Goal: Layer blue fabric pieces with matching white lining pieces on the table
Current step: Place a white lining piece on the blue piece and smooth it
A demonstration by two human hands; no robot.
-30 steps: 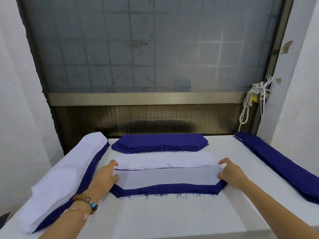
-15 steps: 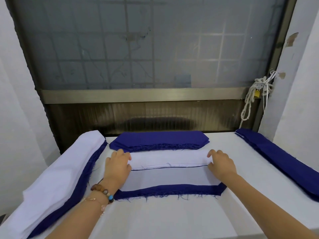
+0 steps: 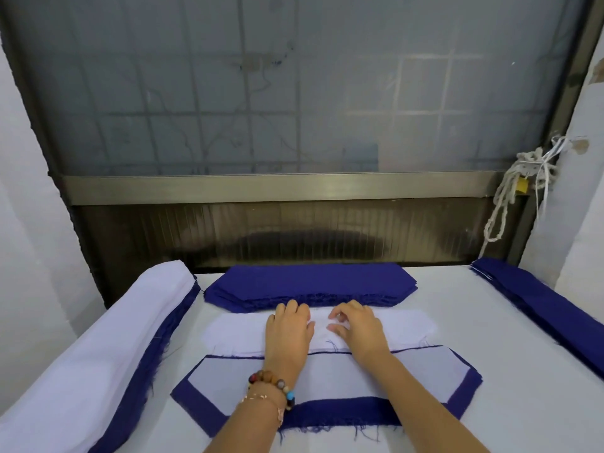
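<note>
A blue fabric piece [image 3: 340, 411] lies flat near the table's front, a white lining piece [image 3: 421, 371] laid on it with a blue border showing along the front and sides. Just behind it sits a pile of white lining pieces [image 3: 235, 331]. My left hand [image 3: 289, 328] and my right hand [image 3: 358, 328] rest side by side on the middle of that white pile, fingers lightly bent onto its top piece. A stack of blue pieces [image 3: 310, 284] lies behind the hands.
A long stack of white fabric over blue [image 3: 88, 354] runs down the left side of the white table [image 3: 510, 420]. Another blue stack [image 3: 549, 308] lies along the right edge. A window frame and a knotted white cord [image 3: 519, 178] stand behind.
Both hands have moved from the outer ends of the layered piece inward to the middle of the white pile. The camera has tipped downward.
</note>
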